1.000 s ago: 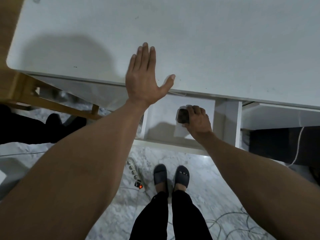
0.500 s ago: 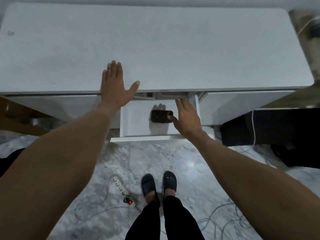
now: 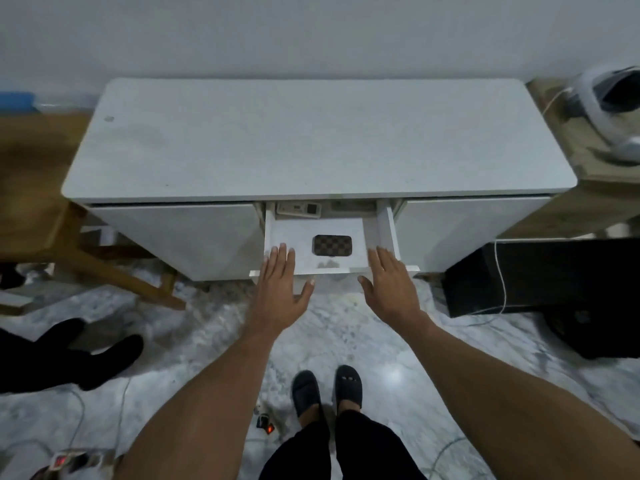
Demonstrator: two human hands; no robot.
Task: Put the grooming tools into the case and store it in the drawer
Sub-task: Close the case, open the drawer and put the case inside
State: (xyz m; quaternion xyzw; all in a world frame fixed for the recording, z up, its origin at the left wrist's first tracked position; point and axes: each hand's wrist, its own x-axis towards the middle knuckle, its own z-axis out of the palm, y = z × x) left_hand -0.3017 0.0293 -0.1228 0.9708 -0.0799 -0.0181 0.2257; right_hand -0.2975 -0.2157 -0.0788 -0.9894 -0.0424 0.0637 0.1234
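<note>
The drawer of the white cabinet stands pulled out, and the case, dark with a checkered pattern, lies flat on the drawer floor near its middle. Behind the case, at the back of the drawer under the surface, lies a pale flat device; beside that sits something else too shadowed to tell. The left hand is spread flat and empty, its fingertips at the drawer's front edge, left of the case. The right hand is likewise spread and empty, right of the case. Neither hand touches the case.
</note>
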